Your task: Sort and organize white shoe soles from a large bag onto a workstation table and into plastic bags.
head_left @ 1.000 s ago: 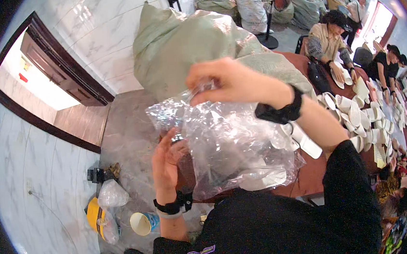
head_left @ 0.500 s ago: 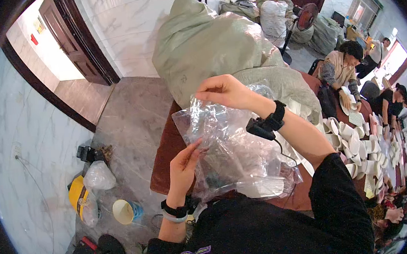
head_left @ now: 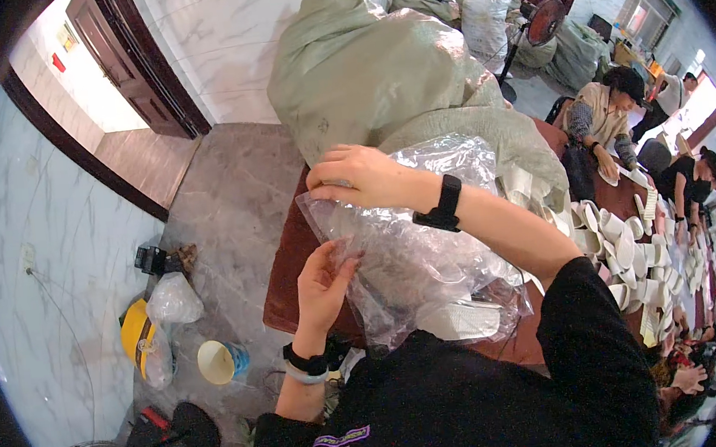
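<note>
A crumpled clear plastic bag point(head_left: 428, 247) spreads over the table in front of me. My right hand point(head_left: 358, 175) reaches across and has its fingers closed on the bag's upper left corner. Lower down, my left hand point(head_left: 323, 288) pinches the same bag near its left edge, thumb against fingers. Part of the left fingertips shows through or behind the film. A white ribbed slipper point(head_left: 467, 319) lies by the bag's lower end, partly covered by plastic.
A big pale green woven sack point(head_left: 370, 69) rests on the far part of the reddish-brown table point(head_left: 289, 285). Many white slippers point(head_left: 629, 255) are heaped at right, near a co-worker point(head_left: 609, 121). A bucket point(head_left: 219, 362) and a yellow bag point(head_left: 136, 336) stand on the floor at left.
My right hand has moved left and slightly down, taking hold at the bag's upper left corner, and its wrist has turned. The left hand stays nearly in place. The plastic lies more spread out.
</note>
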### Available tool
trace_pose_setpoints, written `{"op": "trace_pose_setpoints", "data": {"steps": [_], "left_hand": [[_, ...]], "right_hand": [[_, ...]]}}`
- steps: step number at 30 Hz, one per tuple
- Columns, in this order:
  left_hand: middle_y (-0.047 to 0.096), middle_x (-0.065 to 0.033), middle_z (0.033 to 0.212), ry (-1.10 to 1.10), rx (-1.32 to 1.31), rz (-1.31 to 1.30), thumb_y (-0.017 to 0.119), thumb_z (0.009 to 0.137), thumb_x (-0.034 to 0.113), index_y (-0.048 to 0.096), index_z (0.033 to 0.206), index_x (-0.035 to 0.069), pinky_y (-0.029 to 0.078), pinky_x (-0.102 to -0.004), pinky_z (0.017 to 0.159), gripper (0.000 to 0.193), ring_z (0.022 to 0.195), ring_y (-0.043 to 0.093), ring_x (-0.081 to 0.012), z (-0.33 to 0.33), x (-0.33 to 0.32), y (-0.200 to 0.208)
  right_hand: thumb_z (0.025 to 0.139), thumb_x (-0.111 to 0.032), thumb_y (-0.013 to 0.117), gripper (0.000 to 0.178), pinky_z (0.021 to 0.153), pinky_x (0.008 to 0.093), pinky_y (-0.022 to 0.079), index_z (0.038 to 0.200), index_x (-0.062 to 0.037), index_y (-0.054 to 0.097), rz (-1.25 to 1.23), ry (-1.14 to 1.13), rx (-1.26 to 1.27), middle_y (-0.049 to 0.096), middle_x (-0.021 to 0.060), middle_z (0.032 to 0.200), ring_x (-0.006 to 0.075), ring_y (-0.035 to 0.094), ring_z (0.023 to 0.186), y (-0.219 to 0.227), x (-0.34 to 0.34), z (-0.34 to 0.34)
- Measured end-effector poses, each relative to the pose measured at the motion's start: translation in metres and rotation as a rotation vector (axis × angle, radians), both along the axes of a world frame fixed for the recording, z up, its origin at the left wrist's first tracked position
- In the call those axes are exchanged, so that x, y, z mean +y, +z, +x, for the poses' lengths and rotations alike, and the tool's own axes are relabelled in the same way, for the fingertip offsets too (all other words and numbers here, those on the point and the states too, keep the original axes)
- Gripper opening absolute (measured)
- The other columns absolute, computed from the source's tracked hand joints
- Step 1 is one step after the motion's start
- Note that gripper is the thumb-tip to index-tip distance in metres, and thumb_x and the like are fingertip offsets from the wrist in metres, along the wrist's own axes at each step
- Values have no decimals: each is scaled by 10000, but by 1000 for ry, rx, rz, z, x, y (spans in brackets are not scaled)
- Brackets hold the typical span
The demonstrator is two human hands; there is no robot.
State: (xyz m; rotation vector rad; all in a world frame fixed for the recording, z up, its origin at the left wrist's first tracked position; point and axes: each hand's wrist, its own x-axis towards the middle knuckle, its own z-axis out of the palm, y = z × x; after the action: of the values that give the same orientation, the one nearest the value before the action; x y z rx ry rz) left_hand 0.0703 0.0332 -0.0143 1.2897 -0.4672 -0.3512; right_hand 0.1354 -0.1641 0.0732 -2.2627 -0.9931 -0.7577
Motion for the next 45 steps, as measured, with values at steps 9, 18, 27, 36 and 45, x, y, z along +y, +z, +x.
{"op": "trace_pose_setpoints", "data": {"steps": [9, 18, 27, 36, 45], "left_hand": [[535, -124, 1192, 34, -6, -49, 582, 813, -78, 476, 1171, -21, 466, -280, 857, 377, 996, 577, -176, -13, 7, 5], [601, -130, 1067, 1, 36, 126, 663, 750, -60, 589, 850, -19, 494, -257, 747, 131, 863, 600, -145, -19, 43, -1], [601, -53, 893, 121, 11, 108, 690, 701, -79, 492, 1050, 27, 471, -242, 742, 415, 815, 573, -119, -13, 40, 9], [566, -115, 1144, -2, -481, 130, 754, 680, 41, 329, 1319, -9, 420, -300, 903, 769, 1081, 532, -184, -8, 6, 71], [621, -98, 883, 255, -66, 117, 483, 942, 166, 555, 1018, -36, 537, -311, 637, 227, 740, 639, -215, -6, 3, 54]], "right_hand": [[858, -143, 588, 135, 600, 291, 454, 930, -29, 585, 159, -46, 368, 593, 98, 772, 170, 555, 643, 12, -6, -8], [836, -126, 602, 96, 595, 321, 464, 889, -47, 600, 286, -425, 32, 614, 120, 771, 276, 592, 664, 64, -52, -43], [837, -120, 597, 73, 560, 311, 465, 887, -67, 601, 266, -531, -213, 617, 101, 764, 256, 597, 627, 82, -64, -68], [710, -181, 559, 226, 461, 311, 431, 930, -130, 568, -198, -248, -323, 515, 23, 700, 193, 561, 553, 56, -9, -97], [739, -446, 650, 535, 838, 360, 403, 1150, -121, 546, -121, -527, -77, 590, 81, 960, 228, 563, 937, 48, -76, -109]]}}
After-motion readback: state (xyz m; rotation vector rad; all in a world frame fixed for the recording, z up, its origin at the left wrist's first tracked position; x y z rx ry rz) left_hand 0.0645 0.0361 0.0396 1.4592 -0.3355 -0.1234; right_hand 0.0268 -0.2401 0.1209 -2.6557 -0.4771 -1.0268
